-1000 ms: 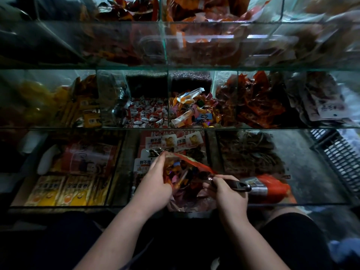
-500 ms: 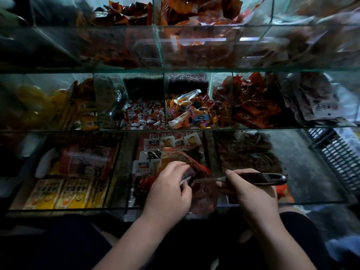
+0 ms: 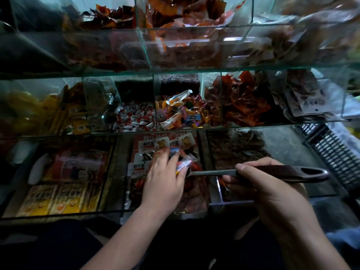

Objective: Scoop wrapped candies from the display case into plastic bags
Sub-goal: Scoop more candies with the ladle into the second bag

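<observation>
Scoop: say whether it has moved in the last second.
Yes. The scoop has shifted right: its handle end now nearly reaches the black basket, having earlier sat well short of it.

Head view, looking down, close to display case (image 3: 175, 131)

The scene is dimly lit, and the foreground is left almost black. The view is filled by a glass display case (image 3: 194, 69) built in three stepped tiers, each split into compartments by upright glass dividers (image 3: 143, 45). Pale, cool reflections are caught on the panes of the top tier. A rough grey floor (image 3: 282, 147) is seen through the glass at the lower right, and a black lattice crate (image 3: 335, 152) is seen just beside it at the right edge. A pale, bright surface (image 3: 78, 1) is glimpsed behind the top tier; whether it is a wall cannot be told.
</observation>
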